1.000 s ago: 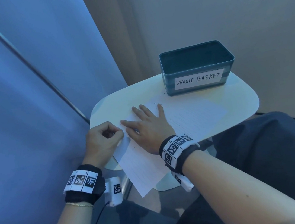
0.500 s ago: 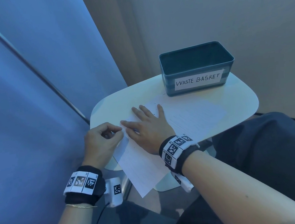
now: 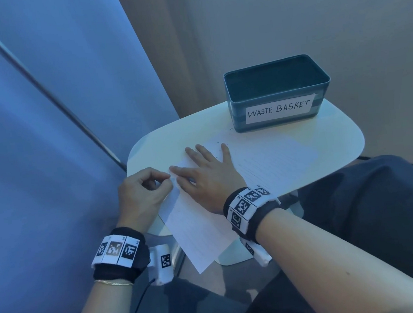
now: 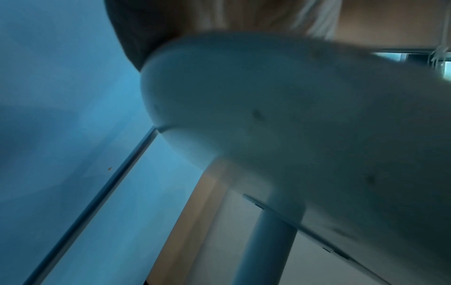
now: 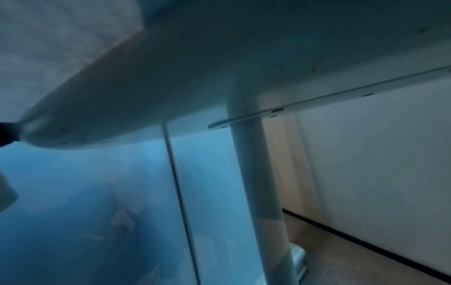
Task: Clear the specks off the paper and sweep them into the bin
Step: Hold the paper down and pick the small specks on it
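Right hand (image 3: 209, 175) flat on paper (image 3: 272, 159); left hand (image 3: 140, 192) curled (edge pinched).

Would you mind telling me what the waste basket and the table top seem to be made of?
The waste basket looks like moulded teal plastic: thin rolled rim, rounded corners, matte walls, paper label. The table top seems a smooth white painted or laminated board; its core is not visible.

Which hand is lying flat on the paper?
The right hand, fingers spread flat on the paper. The left hand is curled, pinching the paper's edge.
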